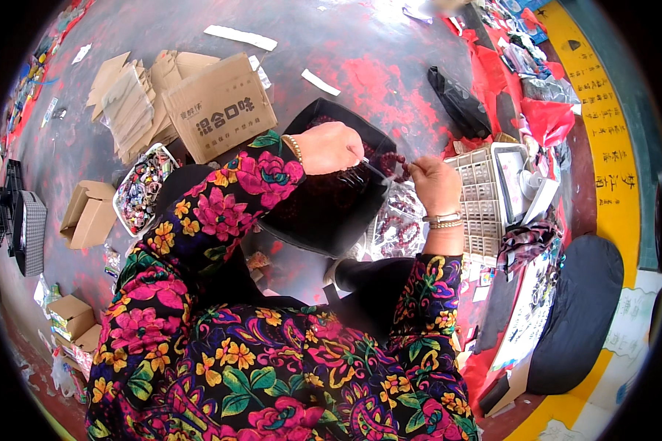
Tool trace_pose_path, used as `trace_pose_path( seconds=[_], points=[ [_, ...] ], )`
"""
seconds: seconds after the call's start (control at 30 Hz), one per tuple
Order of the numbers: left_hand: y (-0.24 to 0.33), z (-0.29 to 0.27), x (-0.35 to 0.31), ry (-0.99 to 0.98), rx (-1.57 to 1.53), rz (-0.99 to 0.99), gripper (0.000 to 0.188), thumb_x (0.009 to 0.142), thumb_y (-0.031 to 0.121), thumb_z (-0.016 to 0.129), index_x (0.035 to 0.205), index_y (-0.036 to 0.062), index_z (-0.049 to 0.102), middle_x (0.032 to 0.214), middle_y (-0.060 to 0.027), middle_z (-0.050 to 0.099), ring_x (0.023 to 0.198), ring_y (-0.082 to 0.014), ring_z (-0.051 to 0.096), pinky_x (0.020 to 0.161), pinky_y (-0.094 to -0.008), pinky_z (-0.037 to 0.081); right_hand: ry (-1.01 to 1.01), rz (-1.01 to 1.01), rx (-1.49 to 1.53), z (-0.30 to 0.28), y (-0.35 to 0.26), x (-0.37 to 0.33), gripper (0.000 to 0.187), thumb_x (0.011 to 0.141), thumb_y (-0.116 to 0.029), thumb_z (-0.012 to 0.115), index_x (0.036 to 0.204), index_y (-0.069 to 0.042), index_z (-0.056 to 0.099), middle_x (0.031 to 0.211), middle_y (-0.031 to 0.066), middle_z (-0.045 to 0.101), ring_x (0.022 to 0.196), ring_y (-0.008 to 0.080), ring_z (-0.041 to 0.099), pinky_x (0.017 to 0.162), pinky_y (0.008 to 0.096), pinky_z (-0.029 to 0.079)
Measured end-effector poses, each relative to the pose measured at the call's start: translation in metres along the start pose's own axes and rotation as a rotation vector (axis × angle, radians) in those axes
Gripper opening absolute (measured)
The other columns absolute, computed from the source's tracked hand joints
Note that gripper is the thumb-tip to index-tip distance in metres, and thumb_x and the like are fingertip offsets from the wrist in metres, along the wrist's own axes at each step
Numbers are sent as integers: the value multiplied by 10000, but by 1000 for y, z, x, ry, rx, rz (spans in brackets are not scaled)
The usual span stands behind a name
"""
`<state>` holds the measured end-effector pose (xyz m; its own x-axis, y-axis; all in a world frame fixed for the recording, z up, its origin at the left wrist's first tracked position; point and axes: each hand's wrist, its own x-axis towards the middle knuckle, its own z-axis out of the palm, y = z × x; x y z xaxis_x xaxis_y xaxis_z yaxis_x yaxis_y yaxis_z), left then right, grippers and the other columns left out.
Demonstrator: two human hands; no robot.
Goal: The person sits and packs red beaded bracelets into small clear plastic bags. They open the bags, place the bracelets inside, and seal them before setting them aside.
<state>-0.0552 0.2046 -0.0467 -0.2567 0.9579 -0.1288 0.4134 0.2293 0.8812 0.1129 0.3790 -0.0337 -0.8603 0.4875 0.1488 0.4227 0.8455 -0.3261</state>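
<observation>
My left hand (pixel 329 149) is over a black bin (pixel 301 234), its fingers closed on a thin pale strip (pixel 376 169) that points toward my right hand. Just past the bin's right side, my right hand (pixel 435 184) pinches a string of dark red beads (pixel 394 163). The strip's tip comes close to the beads; I cannot tell whether they touch. Dark red items lie in the bin, mostly in shadow. Right of the bin, below my right hand, is a clear plastic bag (pixel 399 226) with more dark red beads.
A cream plastic basket (pixel 479 192) stands right of my right hand. Flattened cardboard (pixel 129 103) and a cardboard box (pixel 221 110) lie beyond my left arm, near a white tub (pixel 122 198) of small colourful items. A black bag (pixel 460 103) lies at far right.
</observation>
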Motion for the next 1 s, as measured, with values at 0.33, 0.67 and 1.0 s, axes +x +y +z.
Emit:
trace_pose_path(
  seconds=[0.33,0.67,1.0],
  points=[
    [14,-12,-14,-234,-682,69,390,819,189,645,1134,-16,538,1073,-84,590,1003,-139,537,862,-276,427,-355,68,1094,-22,-10,-9,68,788,-24,652,855,-15,643,733,-40,581,661,48,483,590,197,375],
    [7,19,-11,-169,-1371,-186,301,893,213,538,1093,-11,545,1040,-161,608,894,-206,610,800,-344,487,-273,313,1644,-1,-13,9,285,881,-243,565,1011,10,580,855,100,649,727,159,617,630,277,508],
    [5,36,-6,8,-1666,-20,298,931,211,442,1196,84,491,1156,-205,539,1033,-296,563,879,-447,448,-12,384,1293,4,-36,7,129,828,-112,626,867,9,647,707,35,618,556,86,540,516,200,431]
  ],
)
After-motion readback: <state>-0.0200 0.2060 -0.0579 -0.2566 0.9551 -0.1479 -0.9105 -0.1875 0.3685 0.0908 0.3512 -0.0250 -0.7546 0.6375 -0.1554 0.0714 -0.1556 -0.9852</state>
